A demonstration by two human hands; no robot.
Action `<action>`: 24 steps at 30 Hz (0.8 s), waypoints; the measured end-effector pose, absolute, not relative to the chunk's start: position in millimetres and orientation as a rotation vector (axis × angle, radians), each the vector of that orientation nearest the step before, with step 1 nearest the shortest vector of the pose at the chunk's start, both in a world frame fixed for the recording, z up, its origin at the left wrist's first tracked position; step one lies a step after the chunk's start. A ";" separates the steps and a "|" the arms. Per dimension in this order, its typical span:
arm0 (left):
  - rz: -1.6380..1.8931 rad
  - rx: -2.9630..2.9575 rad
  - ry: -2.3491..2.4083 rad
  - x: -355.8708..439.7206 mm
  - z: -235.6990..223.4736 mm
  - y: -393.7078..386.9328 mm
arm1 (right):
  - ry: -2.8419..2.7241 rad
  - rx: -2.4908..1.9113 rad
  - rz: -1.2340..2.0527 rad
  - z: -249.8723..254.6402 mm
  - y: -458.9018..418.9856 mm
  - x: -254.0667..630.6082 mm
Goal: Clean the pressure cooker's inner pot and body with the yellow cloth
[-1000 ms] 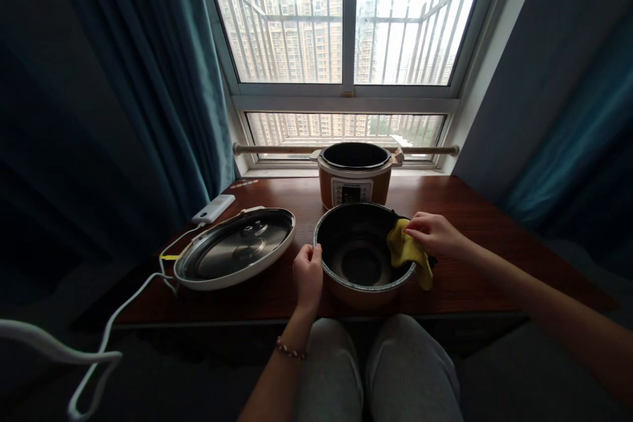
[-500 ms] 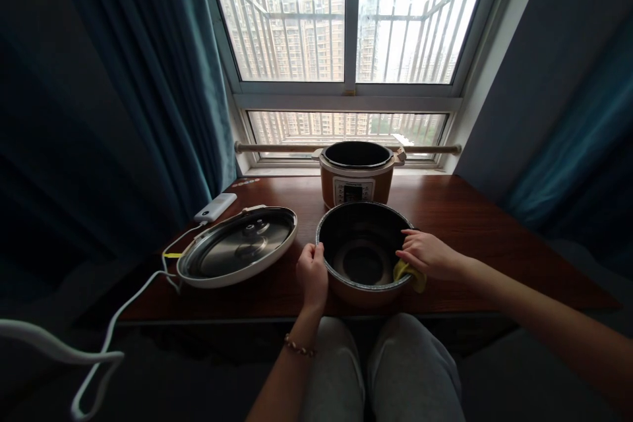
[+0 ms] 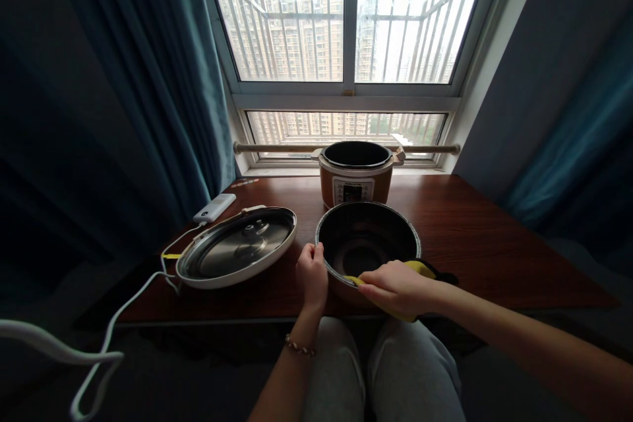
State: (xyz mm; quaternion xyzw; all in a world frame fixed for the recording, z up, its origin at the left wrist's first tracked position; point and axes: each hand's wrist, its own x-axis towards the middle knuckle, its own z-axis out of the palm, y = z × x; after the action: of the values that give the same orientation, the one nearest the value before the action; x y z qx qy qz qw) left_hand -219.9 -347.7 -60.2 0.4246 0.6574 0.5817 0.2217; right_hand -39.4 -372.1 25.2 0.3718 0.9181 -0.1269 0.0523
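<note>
A round inner cooking pot (image 3: 364, 231) with a dark inside and a pale rim rests near the table's front edge. My left hand (image 3: 312, 277) is closed on the left side of its rim, thumb on top. At the front right of the rim, my right hand (image 3: 395, 285) grips a yellow cloth (image 3: 420, 269) with a dark part, pressing it over the edge. Part of the cloth is hidden under the fingers. Behind the pot stands the brown and white electric cooker body (image 3: 356, 175), with a control panel on its front.
A pressure cooker lid (image 3: 237, 247) lies inside-up at the left. Beyond it are a white power bank (image 3: 215, 208) and a white cable (image 3: 111, 336) that hangs off the reddish-brown table (image 3: 475, 231). A rail and window (image 3: 350, 46) rise behind; blue curtains hang at both sides.
My right hand has slid with the cloth along the rim, from the right side toward the front and nearer to me. My left hand and the pot have stayed in place.
</note>
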 end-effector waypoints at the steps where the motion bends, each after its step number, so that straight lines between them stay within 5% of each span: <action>1: 1.608 1.177 1.817 -220.2 -59.4 -347.9 | 2.803 1.127 -0.413 26.2 -373.6 -40.2; 10: 1.575 1.243 1.773 -225.5 -58.1 -348.5 | 2.631 1.153 -0.532 25.7 -355.3 -28.7; 24: 1.536 1.279 1.595 -237.8 -64.6 -342.6 | 2.393 1.162 -0.261 14.8 -297.7 -5.4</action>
State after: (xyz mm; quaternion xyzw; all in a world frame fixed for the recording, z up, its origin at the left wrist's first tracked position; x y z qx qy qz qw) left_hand -237.8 -342.6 -64.6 0.4790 0.5972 0.5752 0.2882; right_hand -5.4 -297.7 14.8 0.4229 0.8708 -0.0950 0.2320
